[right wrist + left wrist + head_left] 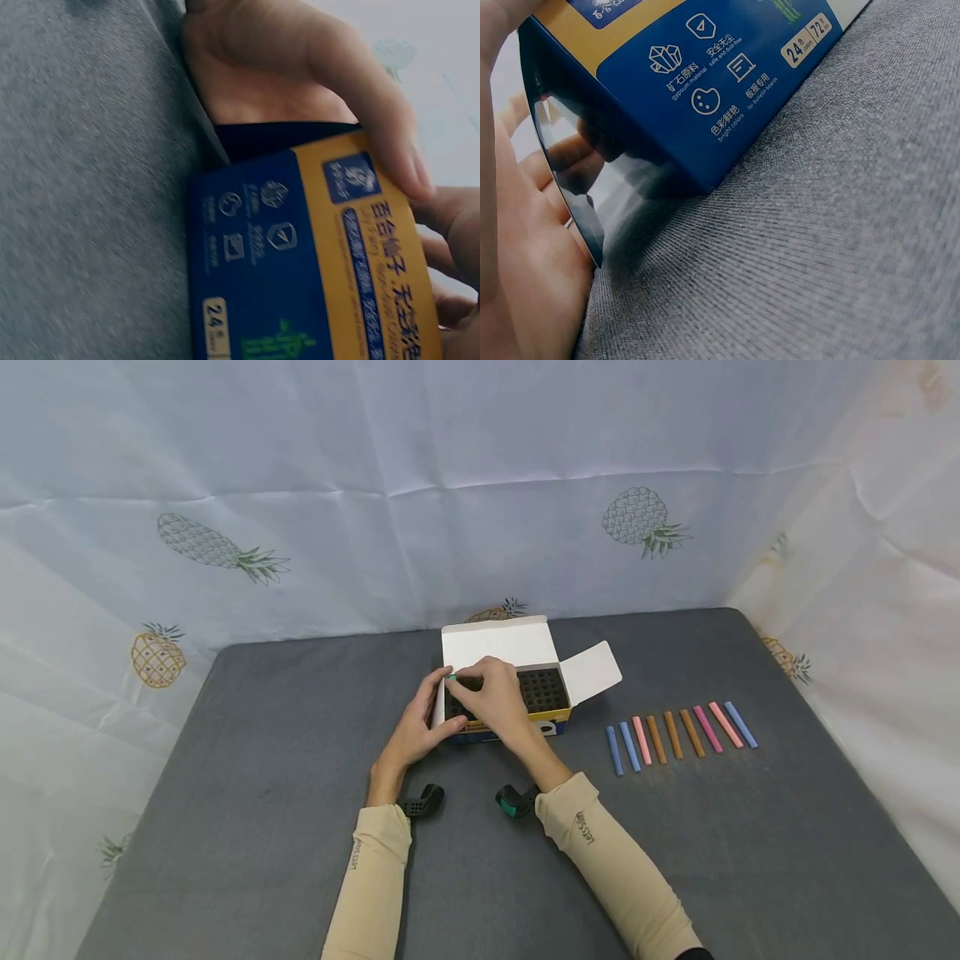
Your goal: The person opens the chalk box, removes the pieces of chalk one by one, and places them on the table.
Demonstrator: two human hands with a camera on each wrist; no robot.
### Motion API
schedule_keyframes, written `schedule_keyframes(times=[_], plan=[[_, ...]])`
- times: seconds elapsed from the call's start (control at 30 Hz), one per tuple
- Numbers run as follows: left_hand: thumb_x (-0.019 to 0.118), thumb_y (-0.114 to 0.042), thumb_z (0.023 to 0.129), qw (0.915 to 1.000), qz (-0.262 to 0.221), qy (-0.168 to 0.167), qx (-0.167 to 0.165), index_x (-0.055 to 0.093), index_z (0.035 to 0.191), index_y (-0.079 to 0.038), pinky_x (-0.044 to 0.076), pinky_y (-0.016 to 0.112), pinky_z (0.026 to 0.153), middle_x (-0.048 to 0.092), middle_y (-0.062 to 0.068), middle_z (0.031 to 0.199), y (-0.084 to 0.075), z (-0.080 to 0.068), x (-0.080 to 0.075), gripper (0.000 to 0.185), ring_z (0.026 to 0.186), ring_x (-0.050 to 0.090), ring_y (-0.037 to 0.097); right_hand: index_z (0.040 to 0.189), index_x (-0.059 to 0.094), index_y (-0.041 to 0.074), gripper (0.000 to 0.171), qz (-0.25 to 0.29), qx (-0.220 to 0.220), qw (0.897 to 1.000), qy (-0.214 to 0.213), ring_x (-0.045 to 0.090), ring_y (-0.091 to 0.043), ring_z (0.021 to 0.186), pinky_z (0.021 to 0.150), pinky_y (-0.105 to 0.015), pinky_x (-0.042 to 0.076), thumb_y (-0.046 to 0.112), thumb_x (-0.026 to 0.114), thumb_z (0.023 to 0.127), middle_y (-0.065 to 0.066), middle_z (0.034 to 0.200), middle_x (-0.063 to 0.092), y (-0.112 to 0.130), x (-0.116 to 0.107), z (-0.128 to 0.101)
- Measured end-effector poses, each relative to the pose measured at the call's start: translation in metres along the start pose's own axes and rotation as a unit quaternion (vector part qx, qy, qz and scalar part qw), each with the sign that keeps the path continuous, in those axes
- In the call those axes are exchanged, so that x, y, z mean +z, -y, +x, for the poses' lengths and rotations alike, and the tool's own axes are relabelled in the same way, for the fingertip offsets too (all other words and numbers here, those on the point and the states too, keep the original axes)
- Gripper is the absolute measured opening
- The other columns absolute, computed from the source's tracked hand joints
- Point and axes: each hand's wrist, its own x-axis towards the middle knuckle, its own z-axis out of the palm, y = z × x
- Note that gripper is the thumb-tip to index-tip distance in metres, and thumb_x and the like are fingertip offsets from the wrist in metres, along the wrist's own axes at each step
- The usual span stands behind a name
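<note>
A blue and yellow chalk box (551, 723) stands on the table with its white lid (495, 642) raised, showing a dark insert of round holes (543, 691). My left hand (417, 727) holds the box's left end, thumb on the front top edge and fingers along the side flap (564, 180). Over the box's left part, my right hand (495, 697) pinches a small green chalk stick (452, 677), mostly hidden by the fingers. The right wrist view shows the left thumb (390, 142) against the box front, near the right fingers (454, 225).
Right of the box lies a row of several chalk sticks, including a blue one (614, 751), a brown one (656, 739) and a magenta one (708, 729). The box's right flap (591, 673) sticks outward. A pineapple-print curtain (390, 552) hangs behind the grey table (285, 810).
</note>
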Motion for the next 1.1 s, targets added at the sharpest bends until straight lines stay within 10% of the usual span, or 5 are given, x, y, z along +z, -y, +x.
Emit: schedule_keyframes(times=[0.5, 0.7, 1.1], plan=[[0.071, -0.016, 0.094, 1.0, 0.002, -0.006, 0.002, 0.025, 0.162, -0.011, 0.042, 0.058, 0.109, 0.036, 0.021, 0.161, -0.0004, 0.0006, 0.0006, 0.082, 0.133, 0.052, 0.039, 0.107, 0.08, 0.0, 0.023, -0.045, 0.061, 0.997, -0.01, 0.062, -0.023, 0.071, 0.057, -0.025, 0.044, 0.019, 0.074, 0.095, -0.017, 0.096, 0.072, 0.0058, 0.0111, -0.0038], [0.071, -0.035, 0.095, 0.9999, 0.001, -0.006, 0.01, 0.027, 0.161, -0.014, 0.033, 0.059, 0.118, 0.032, 0.018, 0.164, 0.001, 0.0019, 0.0001, 0.082, 0.144, 0.044, 0.037, 0.105, 0.081, 0.0, 0.02, -0.061, 0.046, 0.997, -0.022, 0.061, -0.022, 0.068, 0.057, -0.024, 0.042, 0.015, 0.075, 0.093, -0.016, 0.092, 0.073, 0.0072, 0.0115, -0.0021], [0.071, -0.02, 0.095, 0.9998, -0.001, -0.002, 0.019, 0.026, 0.161, -0.014, 0.037, 0.056, 0.116, 0.035, 0.014, 0.163, 0.0009, 0.0026, -0.0001, 0.08, 0.143, 0.044, 0.033, 0.106, 0.08, -0.002, 0.023, -0.012, -0.001, 0.997, -0.074, 0.064, -0.028, 0.077, 0.068, -0.037, 0.05, 0.017, 0.073, 0.095, -0.017, 0.092, 0.07, 0.0074, 0.009, 0.0025]])
